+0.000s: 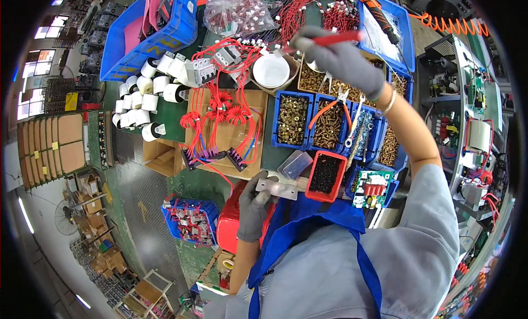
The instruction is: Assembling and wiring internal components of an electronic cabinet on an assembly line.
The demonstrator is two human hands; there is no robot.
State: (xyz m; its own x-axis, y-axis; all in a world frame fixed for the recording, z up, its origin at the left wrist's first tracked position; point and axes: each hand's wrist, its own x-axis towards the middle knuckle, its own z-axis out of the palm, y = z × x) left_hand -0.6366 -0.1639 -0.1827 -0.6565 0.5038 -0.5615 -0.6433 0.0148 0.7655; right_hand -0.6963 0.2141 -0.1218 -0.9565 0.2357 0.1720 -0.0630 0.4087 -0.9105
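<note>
My left hand [253,206], in a grey glove, pinches a flat pale metal plate [280,190] with holes, just in front of the table's near edge. My gloved right hand [344,66] reaches over the parts bins, wrapped round a red-handled tool [336,38]. That tool's narrow pale end points left, close to the rim of a round white tub [271,71]; its exact kind is unclear. Left of the tub, red-wired coils [221,102] and grey breakers [227,55] lie on and around a cardboard sheet [257,118].
Blue bins of brass fasteners [291,119] stand at centre right, with orange-handled pliers [333,110] and a wrench [356,121] across them. A red tray of black screws [325,176] sits nearest me, beside a green circuit board [372,188]. White rolls [148,102] are stacked at left.
</note>
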